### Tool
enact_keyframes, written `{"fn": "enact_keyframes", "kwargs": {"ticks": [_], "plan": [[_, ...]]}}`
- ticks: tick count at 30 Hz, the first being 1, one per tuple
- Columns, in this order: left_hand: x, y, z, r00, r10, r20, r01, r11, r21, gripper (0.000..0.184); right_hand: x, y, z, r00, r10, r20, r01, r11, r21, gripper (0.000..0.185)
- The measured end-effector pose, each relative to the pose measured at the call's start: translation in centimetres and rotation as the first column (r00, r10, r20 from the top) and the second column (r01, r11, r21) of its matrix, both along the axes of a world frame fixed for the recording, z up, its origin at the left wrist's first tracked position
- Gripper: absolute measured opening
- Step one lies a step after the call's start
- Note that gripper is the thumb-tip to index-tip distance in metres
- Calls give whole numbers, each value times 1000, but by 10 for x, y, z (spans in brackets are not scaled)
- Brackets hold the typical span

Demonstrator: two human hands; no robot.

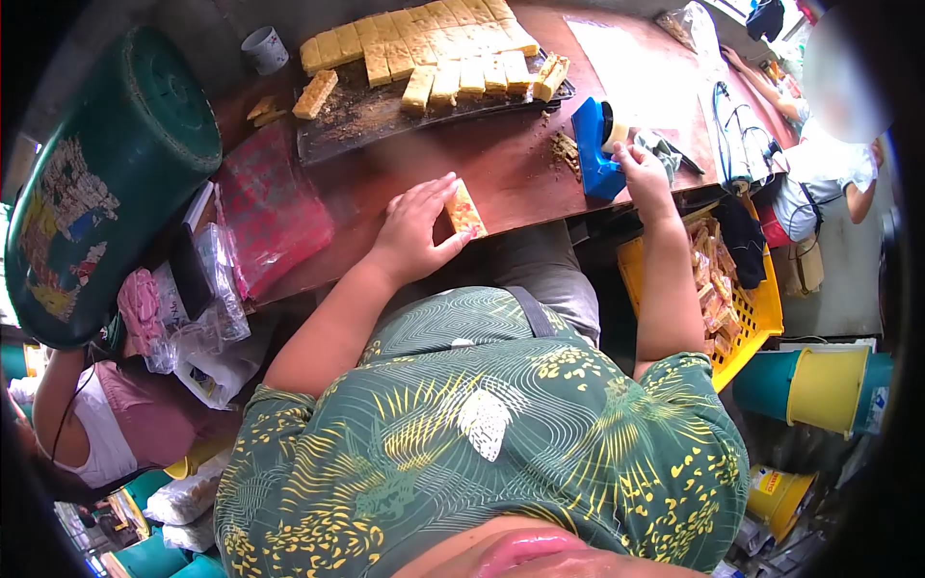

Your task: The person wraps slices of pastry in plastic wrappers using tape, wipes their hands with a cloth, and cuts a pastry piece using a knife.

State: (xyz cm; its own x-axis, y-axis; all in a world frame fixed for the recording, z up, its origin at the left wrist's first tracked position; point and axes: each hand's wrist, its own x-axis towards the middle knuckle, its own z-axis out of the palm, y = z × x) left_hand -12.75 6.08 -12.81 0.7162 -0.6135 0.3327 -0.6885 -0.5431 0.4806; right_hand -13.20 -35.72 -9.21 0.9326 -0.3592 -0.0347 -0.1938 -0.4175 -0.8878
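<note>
My left hand [416, 231] rests on the brown table, thumb and fingers closed around a wrapped cake bar [465, 208] near the front edge. The bar's wrapper carries reddish print. My right hand [646, 175] is raised at the blue tape dispenser [599, 159], thumb and finger pinched beside its tape roll [618, 135]. The strip of tape between the fingertips is too fine to make out clearly. Behind my hands, cut yellow cake bars [414, 43] sit in rows on a dark baking tray [356, 130], with a few pieces apart at its front and left.
A yellow crate [766, 313] of wrapped bars stands right of my right forearm. Red-printed plastic wrappers [265, 202] lie left on the table, near a large green bin [178, 106] and a white cup [264, 50]. Crumbs lie beside the dispenser. Other people are at both sides.
</note>
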Motion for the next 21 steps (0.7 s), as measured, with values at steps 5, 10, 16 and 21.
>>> {"fn": "enact_keyframes", "kwargs": {"ticks": [5,10,16,21], "plan": [[-1,2,1,1000,-1,-9,0,1000,-21,72,-44,53,15,885,142,444,229,698,-679,24],[0,2,0,1000,-3,-28,2,1000,-23,71,-70,25,-22,926,49,374,269,610,-746,29],[1,1,-1,999,-1,-35,0,1000,-21,69,-66,129,-10,868,467,169,-381,844,-377,16],[2,3,-2,998,-12,-65,8,999,-49,68,-30,186,-29,638,713,291,-663,701,-262,30]]}}
